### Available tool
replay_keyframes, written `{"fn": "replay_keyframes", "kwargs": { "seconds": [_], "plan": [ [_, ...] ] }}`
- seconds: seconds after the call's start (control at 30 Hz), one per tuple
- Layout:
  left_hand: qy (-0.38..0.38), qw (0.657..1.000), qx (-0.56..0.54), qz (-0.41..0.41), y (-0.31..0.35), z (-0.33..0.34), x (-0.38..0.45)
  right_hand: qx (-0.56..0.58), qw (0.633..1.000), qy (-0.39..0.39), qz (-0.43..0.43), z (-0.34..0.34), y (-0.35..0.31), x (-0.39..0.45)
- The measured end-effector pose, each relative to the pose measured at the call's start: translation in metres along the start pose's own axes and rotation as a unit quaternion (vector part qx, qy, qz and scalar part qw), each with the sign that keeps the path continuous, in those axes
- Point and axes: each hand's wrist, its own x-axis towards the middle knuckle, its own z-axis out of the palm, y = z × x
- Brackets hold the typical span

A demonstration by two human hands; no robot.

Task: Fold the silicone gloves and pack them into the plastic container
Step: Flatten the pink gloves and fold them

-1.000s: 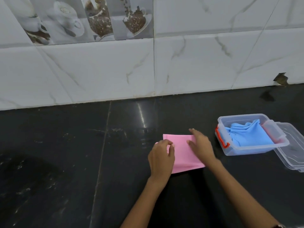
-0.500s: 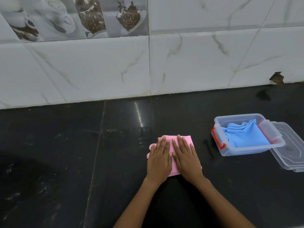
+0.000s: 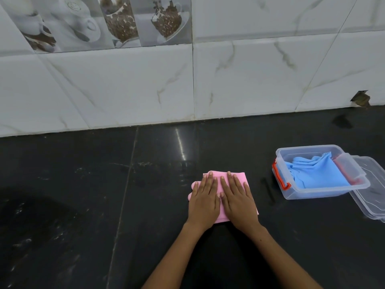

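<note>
A folded pink silicone glove (image 3: 221,176) lies flat on the black counter in the middle of the view. My left hand (image 3: 205,202) and my right hand (image 3: 237,200) rest side by side on top of it, palms down, fingers straight and pressed flat, covering most of it. To the right stands a clear plastic container (image 3: 300,193) with orange latches; a folded blue glove (image 3: 318,176) lies inside it. Neither hand grips anything.
The container's clear lid (image 3: 373,197) lies open against its right side. The black stone counter (image 3: 83,205) runs back to a white marble-tiled wall (image 3: 125,86). A chipped hole (image 3: 360,99) shows in the wall at far right.
One second ago my hands were folding the pink glove's edges; they have since laid flat side by side on it, pressing it down. The glove looks more compact.
</note>
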Motion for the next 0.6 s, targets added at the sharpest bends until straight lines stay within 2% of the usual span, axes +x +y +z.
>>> {"fn": "replay_keyframes", "kwargs": {
  "seconds": [0.17, 0.27, 0.37, 0.5, 0.6],
  "plan": [
    [-0.031, 0.999, -0.038, 0.010, -0.010, -0.014, 0.000, 0.067, 0.997, -0.006, -0.022, -0.019, 0.005, -0.003],
    [0.018, 0.993, -0.108, -0.055, -0.023, -0.032, -0.011, 0.156, 0.985, 0.051, 0.049, -0.040, 0.020, -0.008],
    [0.042, 0.966, -0.205, -0.154, -0.041, -0.046, -0.023, 0.191, 0.974, 0.020, 0.116, -0.052, 0.036, -0.012],
    [-0.006, 0.919, -0.345, -0.190, -0.042, -0.057, -0.027, 0.211, 0.967, -0.029, 0.137, -0.059, 0.041, -0.012],
    [-0.005, 0.898, -0.384, -0.213, -0.038, -0.057, -0.027, 0.219, 0.963, -0.037, 0.150, -0.060, 0.041, -0.007]
  ]
}}
